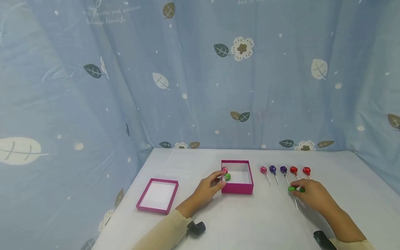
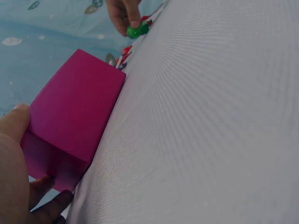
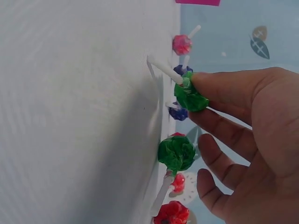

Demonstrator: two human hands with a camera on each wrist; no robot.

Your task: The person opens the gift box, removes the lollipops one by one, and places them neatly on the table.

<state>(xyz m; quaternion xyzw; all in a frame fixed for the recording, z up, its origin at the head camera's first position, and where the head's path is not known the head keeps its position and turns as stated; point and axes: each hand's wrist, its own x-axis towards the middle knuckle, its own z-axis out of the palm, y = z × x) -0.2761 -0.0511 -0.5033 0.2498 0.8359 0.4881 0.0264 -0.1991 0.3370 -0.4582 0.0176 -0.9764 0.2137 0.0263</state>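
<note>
My left hand (image 1: 207, 189) holds the left side of an open magenta box (image 1: 237, 188), with its thumb and fingers at the rim and wall. Inside the box, near that hand, are a pink lollipop (image 1: 224, 170) and a green lollipop (image 1: 227, 177). On the right, my right hand (image 1: 314, 196) pinches another green lollipop (image 3: 190, 95) by its wrapped head between thumb and index finger, its white stick pointing away from the palm. A second green lollipop (image 3: 176, 153) is close beside the curled lower fingers, partly hidden by the hand in the head view.
Beyond the right hand lies a row of lollipops: a pink one (image 1: 264, 169), two purple ones (image 1: 273, 169) and two red ones (image 1: 306, 170). The magenta-rimmed lid (image 1: 157, 196) lies at the left on the white table (image 1: 243, 222). A blue patterned curtain (image 1: 200, 76) hangs behind.
</note>
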